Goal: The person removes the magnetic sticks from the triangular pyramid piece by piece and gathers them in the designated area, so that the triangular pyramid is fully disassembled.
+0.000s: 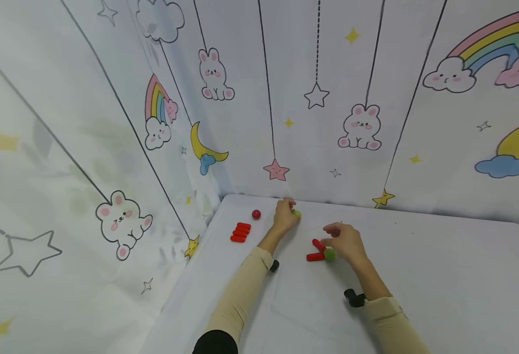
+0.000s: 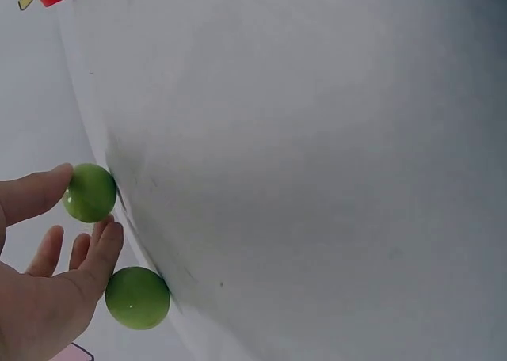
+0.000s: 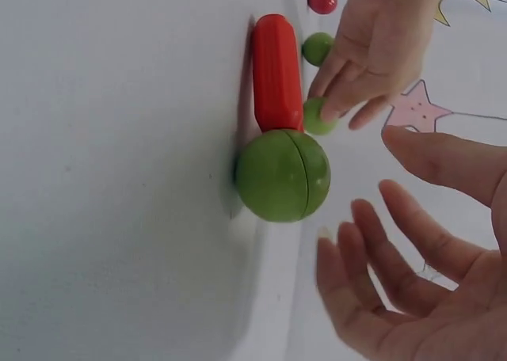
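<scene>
My left hand [image 1: 284,216], near the table's far edge, pinches a green ball [image 2: 89,193] between thumb and fingertips. A second green ball [image 2: 138,298] lies against the outside of its fingers. My right hand [image 1: 347,242] hovers with spread, loosely bent fingers and holds nothing. Just left of it, two red sticks [image 1: 315,256] spread in a V from another green ball [image 1: 329,254]. That ball [image 3: 277,179] has a groove round it in the right wrist view. Whether the sticks are joined to it or only touch it, I cannot tell.
Left of my left forearm, several red sticks [image 1: 240,232] lie side by side. A red ball [image 1: 256,214] sits beyond them. White cloth covers the table [image 1: 441,275]. A printed curtain [image 1: 250,123] stands along its back and left sides.
</scene>
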Tool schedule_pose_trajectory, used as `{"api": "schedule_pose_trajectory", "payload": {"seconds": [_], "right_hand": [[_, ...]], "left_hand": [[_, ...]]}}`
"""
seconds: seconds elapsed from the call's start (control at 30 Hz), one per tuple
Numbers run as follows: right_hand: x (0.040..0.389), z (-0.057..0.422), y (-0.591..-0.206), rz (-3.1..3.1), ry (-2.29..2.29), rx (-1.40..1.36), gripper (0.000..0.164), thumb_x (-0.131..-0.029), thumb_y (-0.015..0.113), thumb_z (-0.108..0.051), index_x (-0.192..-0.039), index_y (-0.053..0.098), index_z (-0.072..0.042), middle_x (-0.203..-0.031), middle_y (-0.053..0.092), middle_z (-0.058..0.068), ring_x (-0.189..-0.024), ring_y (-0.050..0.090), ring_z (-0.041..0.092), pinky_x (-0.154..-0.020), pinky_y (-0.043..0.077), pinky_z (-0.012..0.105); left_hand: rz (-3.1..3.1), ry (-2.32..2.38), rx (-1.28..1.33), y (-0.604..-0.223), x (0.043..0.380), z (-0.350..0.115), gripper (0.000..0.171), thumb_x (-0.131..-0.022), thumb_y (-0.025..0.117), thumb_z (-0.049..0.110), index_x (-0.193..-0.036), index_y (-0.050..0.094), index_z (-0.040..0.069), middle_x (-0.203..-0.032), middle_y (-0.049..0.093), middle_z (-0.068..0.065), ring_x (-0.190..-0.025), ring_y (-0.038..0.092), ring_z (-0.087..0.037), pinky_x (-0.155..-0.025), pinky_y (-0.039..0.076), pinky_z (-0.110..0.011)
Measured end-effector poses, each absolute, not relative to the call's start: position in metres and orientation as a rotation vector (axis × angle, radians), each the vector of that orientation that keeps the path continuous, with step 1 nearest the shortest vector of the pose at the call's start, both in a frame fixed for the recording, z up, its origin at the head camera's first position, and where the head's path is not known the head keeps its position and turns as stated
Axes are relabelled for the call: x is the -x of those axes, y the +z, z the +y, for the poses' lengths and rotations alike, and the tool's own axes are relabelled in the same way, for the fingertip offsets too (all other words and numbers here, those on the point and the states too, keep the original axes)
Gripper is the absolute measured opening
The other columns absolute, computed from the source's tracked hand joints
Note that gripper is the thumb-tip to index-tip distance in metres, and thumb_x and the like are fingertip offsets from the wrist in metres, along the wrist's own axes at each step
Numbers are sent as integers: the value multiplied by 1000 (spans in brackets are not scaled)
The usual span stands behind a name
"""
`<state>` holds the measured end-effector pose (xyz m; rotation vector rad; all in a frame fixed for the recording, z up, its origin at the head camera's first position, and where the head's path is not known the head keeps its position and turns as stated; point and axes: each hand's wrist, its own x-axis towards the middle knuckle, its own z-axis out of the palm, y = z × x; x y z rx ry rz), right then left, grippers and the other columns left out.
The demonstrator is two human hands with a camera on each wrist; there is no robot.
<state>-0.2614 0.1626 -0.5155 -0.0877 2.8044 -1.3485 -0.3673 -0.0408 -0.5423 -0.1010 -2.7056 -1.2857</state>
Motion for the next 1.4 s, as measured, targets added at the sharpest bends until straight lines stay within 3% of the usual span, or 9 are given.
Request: {"api": "schedule_pose_trajectory", "payload": {"seconds": [0.13, 0.33, 0.53, 0.9, 1.13, 1.27, 1.4], "right_hand": [[262, 167, -515, 2750, -1295, 86, 46, -88, 81, -18, -128, 69, 0, -127, 67, 23, -113, 64, 39, -88, 57, 51], [262, 168, -513, 2701, -1237, 92, 48, -86, 83, -16, -127, 67, 3, -114, 71, 19, -98, 67, 31, -71, 59, 40], [264, 166, -516, 2660, -1234, 64, 44, -83, 84, -10, -123, 69, 4, -106, 72, 16, -88, 67, 26, -69, 61, 40], [265, 169, -519, 2611, -1250, 45, 47, -83, 84, -6, -125, 67, 4, -111, 71, 19, -89, 68, 26, -70, 63, 37], [265, 173, -521, 2541, -1330, 45, 47, -84, 85, -8, -126, 66, 5, -111, 71, 19, -90, 69, 26, -73, 64, 38], [266, 172, -522, 2504, -1362, 51, 46, -86, 83, -8, -126, 66, 5, -109, 70, 18, -93, 68, 28, -74, 64, 37], [268, 173, -522, 2474, -1378, 63, 45, -86, 82, -6, -127, 66, 5, -110, 69, 19, -95, 68, 29, -75, 64, 37]], "left_hand": [[-2658, -1370, 141, -539, 366, -43, 48, -83, 78, -5, -128, 61, -3, -122, 57, -18, -114, 64, -31, -94, 56, -38], [-2590, -1460, 185, -534, 360, -51, 52, -83, 76, -10, -132, 59, -3, -125, 55, -17, -119, 63, -33, -98, 55, -34], [-2485, -1538, 227, -529, 348, -63, 46, -87, 70, -13, -131, 58, -5, -126, 55, -18, -117, 66, -32, -101, 54, -31], [-2562, -1699, 298, -526, 313, -63, 48, -90, 76, -6, -133, 57, -3, -129, 57, -21, -118, 66, -39, -81, 61, -28], [-2729, -1828, 239, -534, 296, -59, 46, -89, 81, 4, -130, 62, 0, -129, 64, -22, -98, 70, -20, -77, 62, -32], [-2751, -1964, 189, -539, 288, -59, 45, -87, 83, 3, -128, 63, 2, -123, 65, -19, -87, 68, -19, -75, 63, -34], [-2758, -2059, 186, -541, 283, -61, 47, -86, 84, 3, -128, 63, 1, -119, 65, -18, -86, 70, -21, -77, 63, -38]]}}
